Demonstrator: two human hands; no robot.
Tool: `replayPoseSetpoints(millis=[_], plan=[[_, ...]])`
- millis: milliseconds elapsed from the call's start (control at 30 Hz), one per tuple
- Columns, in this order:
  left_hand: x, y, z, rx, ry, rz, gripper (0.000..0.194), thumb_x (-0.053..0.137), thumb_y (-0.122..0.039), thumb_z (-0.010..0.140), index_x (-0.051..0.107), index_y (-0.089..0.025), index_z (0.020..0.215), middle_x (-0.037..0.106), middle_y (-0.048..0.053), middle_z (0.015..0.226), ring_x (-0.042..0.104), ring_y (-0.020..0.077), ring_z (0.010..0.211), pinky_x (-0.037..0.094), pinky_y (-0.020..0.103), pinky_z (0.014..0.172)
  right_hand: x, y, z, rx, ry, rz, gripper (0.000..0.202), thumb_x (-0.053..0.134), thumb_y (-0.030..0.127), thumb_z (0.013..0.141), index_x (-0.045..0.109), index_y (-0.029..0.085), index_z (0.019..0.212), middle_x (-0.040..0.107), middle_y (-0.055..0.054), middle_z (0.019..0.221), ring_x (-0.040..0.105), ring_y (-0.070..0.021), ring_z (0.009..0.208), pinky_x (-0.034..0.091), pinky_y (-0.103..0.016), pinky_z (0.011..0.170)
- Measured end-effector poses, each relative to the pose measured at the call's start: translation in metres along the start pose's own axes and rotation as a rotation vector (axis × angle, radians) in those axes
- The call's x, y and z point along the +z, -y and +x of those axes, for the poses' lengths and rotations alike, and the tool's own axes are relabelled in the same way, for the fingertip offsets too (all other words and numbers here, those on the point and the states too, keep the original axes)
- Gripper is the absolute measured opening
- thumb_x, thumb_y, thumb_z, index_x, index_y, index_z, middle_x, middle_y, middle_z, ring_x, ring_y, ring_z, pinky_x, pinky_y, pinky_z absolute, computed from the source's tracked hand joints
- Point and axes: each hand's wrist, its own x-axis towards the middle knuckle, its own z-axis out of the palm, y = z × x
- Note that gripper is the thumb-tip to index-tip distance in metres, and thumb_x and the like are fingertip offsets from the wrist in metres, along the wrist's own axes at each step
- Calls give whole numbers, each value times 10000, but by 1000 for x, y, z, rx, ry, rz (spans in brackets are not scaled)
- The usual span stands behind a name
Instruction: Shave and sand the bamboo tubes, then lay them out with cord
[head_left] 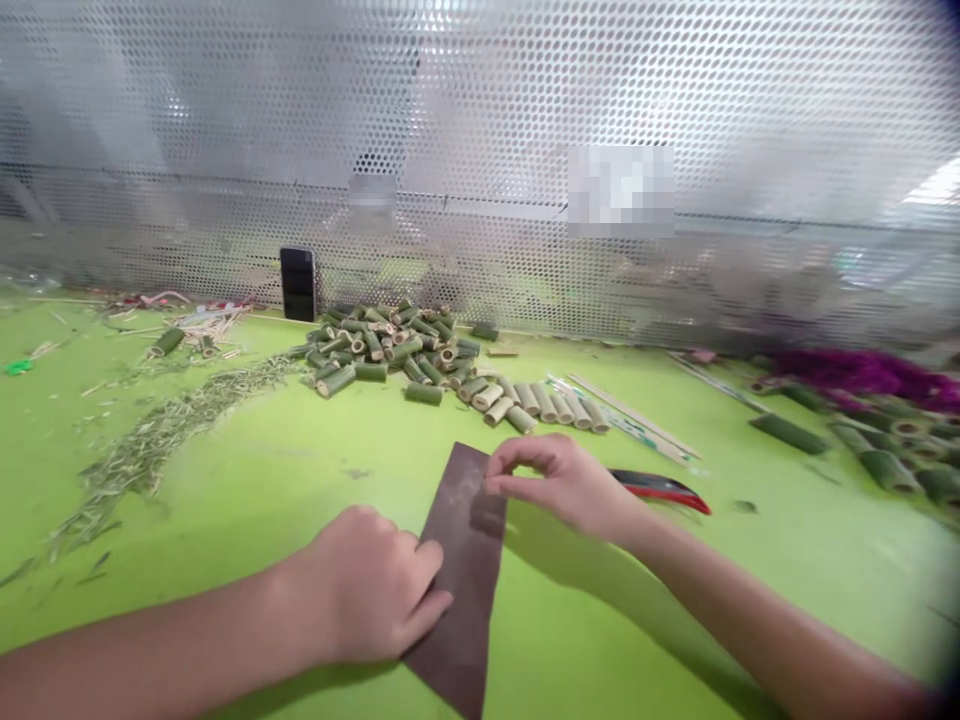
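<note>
Brown and rough-looking, a sheet of sandpaper (461, 570) lies flat on the lime-green surface (285, 480), straight in front of the person. Their left hand (367, 590) rests on the sheet's left edge, knuckles curled, thumb pressing the paper down. The right hand (559, 480) hovers over the sheet's upper right corner with fingertips pinched together; its grip looks closed on something small, though I cannot make out what, if anything, sits between the fingers.

Just beyond the right hand lies a knife with a red and black handle (664, 488), partly hidden by the wrist. Farther back sits a heap of short green bamboo pieces (390, 350), and beside it a neat row of paler peeled pieces (540, 402). Thin sticks (637, 415) lie at an angle next to that row. Shavings (157, 430) trail across the left side. A dark phone (298, 284) leans upright against the perforated metal screen (480, 120) at the back. More green tubes (870, 450) lie at the far right.
</note>
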Motion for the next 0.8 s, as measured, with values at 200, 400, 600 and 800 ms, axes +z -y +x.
replayPoseSetpoints(millis=[200,400,600,800], plan=[[2,0,1,6,11,-11,298,440,-379,1057,664,-193,996,749,37,765,700,263,593,552,401,582,2,-13,-2,41,55,232,312,820,517,802,757,212,783,732,-22,768,645,-186,721,522,-362,754],[3,6,0,29,-20,-25,296,426,-349,1059,681,-204,1022,761,33,760,702,252,583,513,372,544,22,-11,-2,72,79,586,375,801,556,840,739,186,809,737,-40,793,674,-170,741,519,-339,764],[8,7,1,43,-56,3,307,422,-338,1056,697,-203,1074,769,30,761,706,261,572,508,383,528,28,-9,-2,114,19,767,428,837,586,805,749,171,856,748,-37,848,670,-135,717,512,-292,743],[11,8,0,36,-74,-3,307,428,-340,1052,700,-200,1070,764,27,759,700,262,564,516,390,528,27,-14,-3,108,-11,812,509,729,663,874,707,159,807,713,-44,785,648,-137,681,520,-298,712]])
